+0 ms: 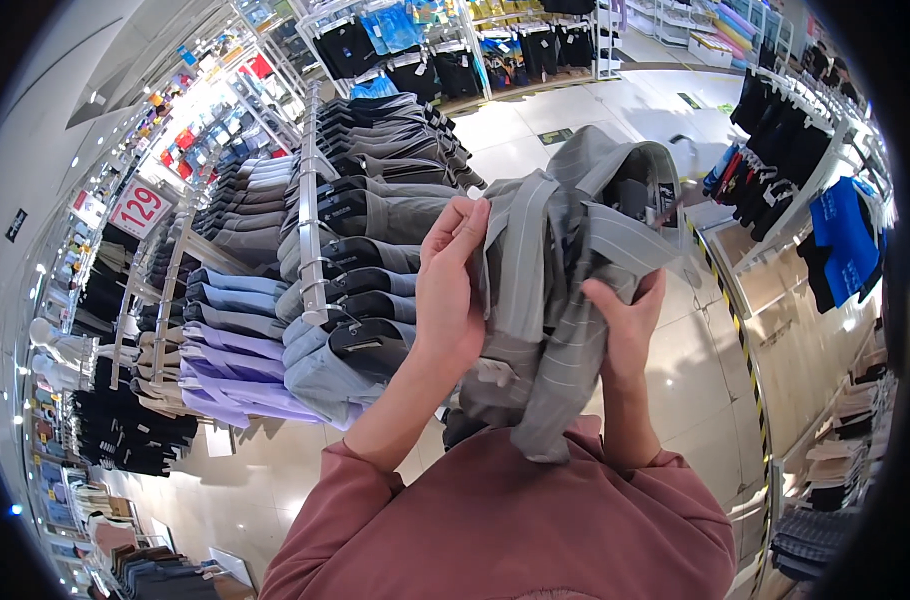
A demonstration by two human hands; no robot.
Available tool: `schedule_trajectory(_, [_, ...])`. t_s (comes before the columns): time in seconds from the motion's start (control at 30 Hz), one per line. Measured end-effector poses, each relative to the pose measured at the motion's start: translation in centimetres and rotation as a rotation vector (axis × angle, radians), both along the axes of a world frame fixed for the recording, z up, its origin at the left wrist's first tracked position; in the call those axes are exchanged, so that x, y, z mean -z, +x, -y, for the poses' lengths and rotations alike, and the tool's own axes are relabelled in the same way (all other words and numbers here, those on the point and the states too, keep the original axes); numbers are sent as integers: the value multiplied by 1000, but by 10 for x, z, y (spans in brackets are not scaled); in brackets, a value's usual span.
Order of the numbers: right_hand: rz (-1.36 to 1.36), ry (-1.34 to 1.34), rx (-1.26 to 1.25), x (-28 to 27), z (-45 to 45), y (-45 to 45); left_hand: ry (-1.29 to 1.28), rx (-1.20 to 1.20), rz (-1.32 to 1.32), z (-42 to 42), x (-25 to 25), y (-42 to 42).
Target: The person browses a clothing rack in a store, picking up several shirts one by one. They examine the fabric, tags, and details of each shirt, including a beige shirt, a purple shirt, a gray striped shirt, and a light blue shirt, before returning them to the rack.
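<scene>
Between my hands, in front of my chest, is a grey collared shirt [526,255] with thin pale stripes. My left hand [455,277] pinches the cloth at its left side, thumb against fingertips. On the other side my right hand [629,319] grips the shirt below the collar [627,236], thumb in front. A dark hanger [635,199] shows inside the neck opening, and its hook lies beyond the collar to the right. The lower part of the shirt hangs bunched towards my body. Folds hide most of its front.
To the left, a metal clothes rail [311,187] carries several shirts [380,270] on black hangers. Behind it stands another rail [171,300] with blue and lilac shirts [230,375]. A rack of dark shorts [781,157] is at the right, along a black-and-yellow floor strip [744,345].
</scene>
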State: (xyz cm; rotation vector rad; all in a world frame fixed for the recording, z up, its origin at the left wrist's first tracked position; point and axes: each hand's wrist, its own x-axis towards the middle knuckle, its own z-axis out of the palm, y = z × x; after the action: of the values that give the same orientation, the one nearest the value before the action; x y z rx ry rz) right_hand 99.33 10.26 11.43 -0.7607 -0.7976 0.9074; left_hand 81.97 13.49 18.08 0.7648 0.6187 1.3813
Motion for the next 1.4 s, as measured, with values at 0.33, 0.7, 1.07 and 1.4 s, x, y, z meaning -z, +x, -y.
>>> schedule_trajectory(0.33, [110,152,92,0,2,-28,107,-89,30,9,4,31])
schedule_trajectory(0.7, [-265,-83,-341,-4,-10,30,239,-157,-336,-10,0,10])
schedule_trajectory(1.07, [-557,-183,-332,-38,-23,52,402,86,-952,-29,-38,-37])
schedule_trajectory(1.4, [-457,-67,-46,-43,-50,115,486,-506,-1721,-64,-24,-91])
